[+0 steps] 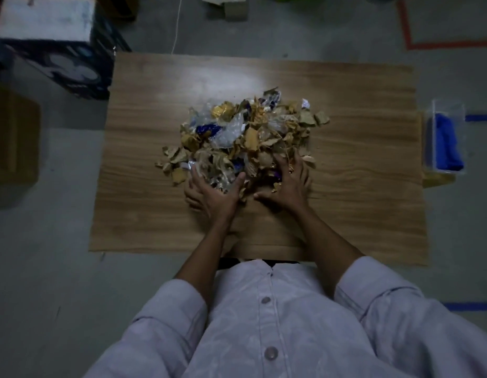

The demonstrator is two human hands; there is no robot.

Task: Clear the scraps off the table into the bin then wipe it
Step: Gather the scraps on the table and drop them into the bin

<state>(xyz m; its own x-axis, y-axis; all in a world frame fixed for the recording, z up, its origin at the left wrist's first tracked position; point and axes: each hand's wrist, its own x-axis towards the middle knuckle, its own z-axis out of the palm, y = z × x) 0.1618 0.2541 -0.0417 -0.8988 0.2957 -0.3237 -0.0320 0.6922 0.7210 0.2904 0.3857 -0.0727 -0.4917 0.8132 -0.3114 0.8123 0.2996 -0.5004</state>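
A person in a pale shirt (264, 323) is leaning over a wooden table (359, 159). A pile of scraps (245, 132), made of torn brown paper, clear plastic and blue and gold wrappers, is lying in the middle of the table. The left hand (212, 193) and right hand (290, 186) are pressing on its near edge, fingers spread and unclenched, grasping nothing. Just beside the table's right edge, a clear box (449, 110) is holding a blue cloth (448, 145).

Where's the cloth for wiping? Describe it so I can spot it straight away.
Find the wooden table and look just past its right edge, where a clear plastic box stands. Inside it lies the cloth: a bright blue, soft bundle, unlike the brown and gold scraps heaped mid-table.
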